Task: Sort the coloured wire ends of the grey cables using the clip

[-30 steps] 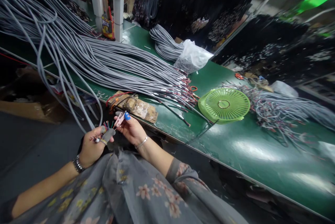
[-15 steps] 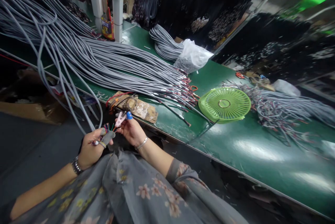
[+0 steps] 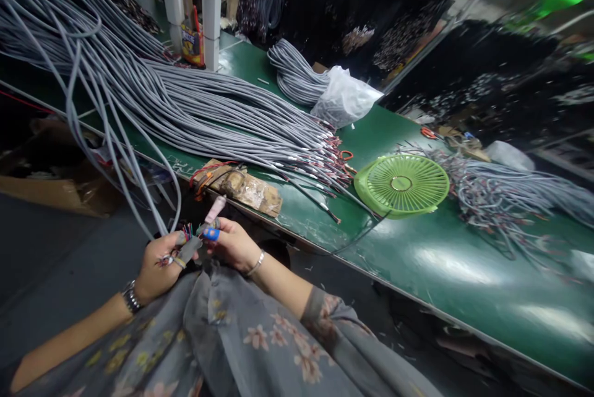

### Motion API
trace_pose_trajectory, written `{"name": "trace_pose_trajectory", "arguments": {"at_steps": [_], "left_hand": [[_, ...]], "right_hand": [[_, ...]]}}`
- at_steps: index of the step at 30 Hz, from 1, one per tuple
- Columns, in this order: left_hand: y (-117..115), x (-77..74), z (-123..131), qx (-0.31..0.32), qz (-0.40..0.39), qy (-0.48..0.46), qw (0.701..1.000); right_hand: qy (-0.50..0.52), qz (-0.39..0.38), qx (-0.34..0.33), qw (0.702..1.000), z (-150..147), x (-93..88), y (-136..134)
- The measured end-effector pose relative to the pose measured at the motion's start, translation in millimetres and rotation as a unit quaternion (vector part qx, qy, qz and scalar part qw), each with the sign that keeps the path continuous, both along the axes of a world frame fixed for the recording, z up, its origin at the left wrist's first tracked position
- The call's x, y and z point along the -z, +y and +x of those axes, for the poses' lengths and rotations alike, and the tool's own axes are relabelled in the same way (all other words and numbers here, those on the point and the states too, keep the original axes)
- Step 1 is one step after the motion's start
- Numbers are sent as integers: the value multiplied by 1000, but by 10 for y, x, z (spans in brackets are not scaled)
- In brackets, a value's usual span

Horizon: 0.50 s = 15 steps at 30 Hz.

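We look over a bench top (image 3: 445, 264) with a glossy, smooth green surface that throws back white glare. Grey cables (image 3: 218, 109) run along it in smooth, plastic-looking sheaths with a soft, low sheen. Near us, coloured wires (image 3: 188, 231) have thin plastic-like coatings, and a pale pink tool (image 3: 215, 208) looks like smooth plastic. We find a fan (image 3: 401, 183) of bright green plastic, a bag (image 3: 348, 97) of thin, crinkled, cloudy plastic, and a rough cardboard pad (image 3: 253, 193) shiny with clear tape. Our printed shirt (image 3: 253, 316) is matt, softly creased cloth; our watch band (image 3: 131, 297) and bracelet (image 3: 256, 263) look like shiny metal.
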<state>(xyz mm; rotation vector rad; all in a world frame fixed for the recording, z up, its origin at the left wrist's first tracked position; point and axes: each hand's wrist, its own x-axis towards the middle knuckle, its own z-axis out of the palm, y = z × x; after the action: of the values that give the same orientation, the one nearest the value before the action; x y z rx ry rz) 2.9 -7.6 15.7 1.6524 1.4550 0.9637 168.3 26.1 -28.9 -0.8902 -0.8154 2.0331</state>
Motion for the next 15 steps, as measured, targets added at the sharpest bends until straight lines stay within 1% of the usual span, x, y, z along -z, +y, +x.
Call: {"name": "trace_pose_trajectory", "arguments": {"at_steps": [2, 6, 12, 15], "left_hand": [[19, 23, -5, 23, 1, 0, 1000], [53, 74, -35, 82, -14, 6, 997], [55, 61, -45, 77, 23, 15, 997], [59, 39, -31, 75, 15, 18, 997]], "right_hand": [[-26, 19, 15, 999, -36, -28, -11], [-46, 34, 23, 998, -57, -55, -10], [-47, 34, 26, 998, -63, -89, -11], [-35, 34, 21, 999, -68, -110, -12]]}}
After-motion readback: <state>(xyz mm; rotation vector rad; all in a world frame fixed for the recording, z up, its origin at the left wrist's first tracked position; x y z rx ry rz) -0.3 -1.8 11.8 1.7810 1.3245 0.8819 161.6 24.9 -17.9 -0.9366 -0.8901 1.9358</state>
